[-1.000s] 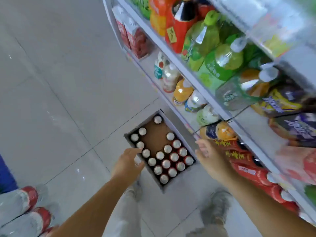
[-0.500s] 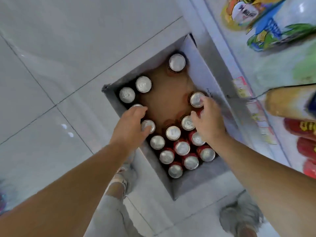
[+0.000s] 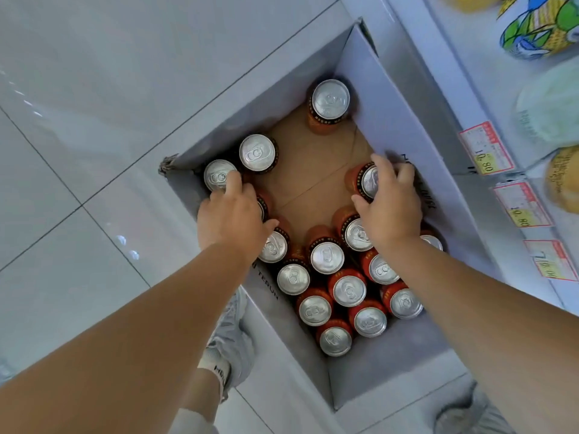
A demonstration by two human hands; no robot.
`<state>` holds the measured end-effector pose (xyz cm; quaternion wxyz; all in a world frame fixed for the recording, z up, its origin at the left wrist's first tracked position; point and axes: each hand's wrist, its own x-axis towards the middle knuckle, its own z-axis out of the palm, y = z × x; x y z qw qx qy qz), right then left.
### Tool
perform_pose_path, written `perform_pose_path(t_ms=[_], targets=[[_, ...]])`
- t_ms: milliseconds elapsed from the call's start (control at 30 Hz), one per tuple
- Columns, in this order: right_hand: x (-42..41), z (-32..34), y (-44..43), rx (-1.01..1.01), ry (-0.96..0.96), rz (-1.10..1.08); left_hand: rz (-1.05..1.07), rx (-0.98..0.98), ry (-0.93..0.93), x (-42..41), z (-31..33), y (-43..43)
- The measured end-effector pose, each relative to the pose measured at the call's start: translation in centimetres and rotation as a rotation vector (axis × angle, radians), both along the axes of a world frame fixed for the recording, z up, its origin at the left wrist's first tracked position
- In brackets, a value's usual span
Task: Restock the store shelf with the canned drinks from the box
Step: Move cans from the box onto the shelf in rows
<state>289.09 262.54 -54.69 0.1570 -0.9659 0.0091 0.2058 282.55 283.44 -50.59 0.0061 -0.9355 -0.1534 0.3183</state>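
Holding both hands down inside the open grey cardboard box (image 3: 391, 120), standing on the pale tiled floor (image 3: 78, 89) just beside the foot of the white store shelf (image 3: 438, 57); gripping with the right hand (image 3: 391, 211) a red-orange metal can with a silver lid (image 3: 366, 183) near the right wall of the box, fingers curling over the rim, thumb pressing on the side; laying one finger of the left hand (image 3: 232, 214) on the lid of the can at the left wall (image 3: 217, 177) and covering a half-hidden can (image 3: 263, 208) under the palm, closing on either or not being impossible to tell; holding only from above, so probably risking a slip of the smooth metal during lifting, and a fall onto the packed group of cans (image 3: 347, 289) in the near end, denting or even bursting one; also risking, in my judgement, a knock of the right wrist against the loose can (image 3: 357, 234) just beside it, standing next to the bare brown bottom (image 3: 313, 158) with little support; possibly catching the tall box wall, or the shelf edge with the red price labels (image 3: 487, 148), while rising, both being near on the right; perhaps taking two cans at once, therefore dividing attention.
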Motion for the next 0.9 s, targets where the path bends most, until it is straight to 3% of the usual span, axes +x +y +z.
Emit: perform_pose_path(t_ms=[233, 467, 633, 900], targets=[[0.1, -0.1, -1.1, 0.174, 0.001, 0.01, 0.188, -0.127, -0.01, 0.7, -0.3, -0.4], [-0.6, 8.3, -1.9, 0.346, -0.061, -0.031, 0.542, -0.462, -0.196, 0.1, 5.3, -0.7], [-1.5, 19.4, -2.7, 0.406, -0.049, -0.188, 0.531, -0.519, -0.235, 0.1, 14.6, -1.5], [-1.1, 45.3, -5.6, 0.509, -0.234, -0.276, 0.396, -0.615, -0.399, 1.8, 39.0, -5.1]])
